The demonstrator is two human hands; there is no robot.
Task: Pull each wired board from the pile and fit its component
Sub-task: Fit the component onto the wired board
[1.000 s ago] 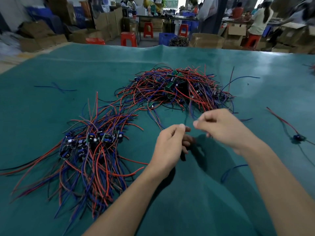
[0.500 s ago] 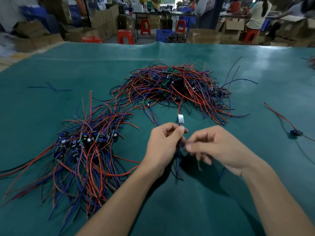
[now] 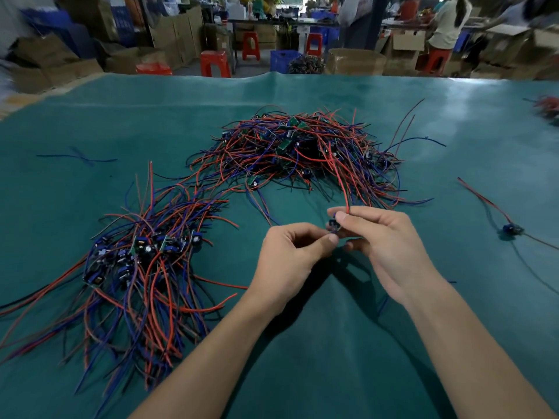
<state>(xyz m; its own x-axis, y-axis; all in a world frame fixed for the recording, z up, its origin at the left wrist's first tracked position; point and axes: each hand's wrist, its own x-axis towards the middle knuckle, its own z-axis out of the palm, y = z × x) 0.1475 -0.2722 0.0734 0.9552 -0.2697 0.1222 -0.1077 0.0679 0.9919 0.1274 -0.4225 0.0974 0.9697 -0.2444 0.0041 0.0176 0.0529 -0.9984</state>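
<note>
Workshop clutter is filling the background: cardboard boxes [image 3: 357, 60], red stools [image 3: 215, 63], a blue crate [image 3: 282, 60], and people working at a far bench. Teal mat is covering the desk [image 3: 302, 373].

Landmark is the big pile [image 3: 302, 149] of red and blue wired boards, sitting mid-desk. Near-left of that pile a second heap [image 3: 142, 258] is lying fanned out, boards clustered at its middle, wires trailing toward the near edge. Far right of the pile one loose wired board [image 3: 510, 228] is lying alone. Left of the pile a stray blue wire [image 3: 81, 159] is lying on the mat.

Just in front of the pile both hands are meeting above the mat. Right hand [image 3: 384, 240] is pinching a small wired board [image 3: 333, 225] between thumb and forefinger, grip pressed tight on it; its red wire [image 3: 338, 173] is arching back up into the pile. Left hand [image 3: 290, 255] is curling in, thumb and forefinger tips pinching together right at the board's lower edge; whatever small part sits between them is too tiny to tell.
</note>
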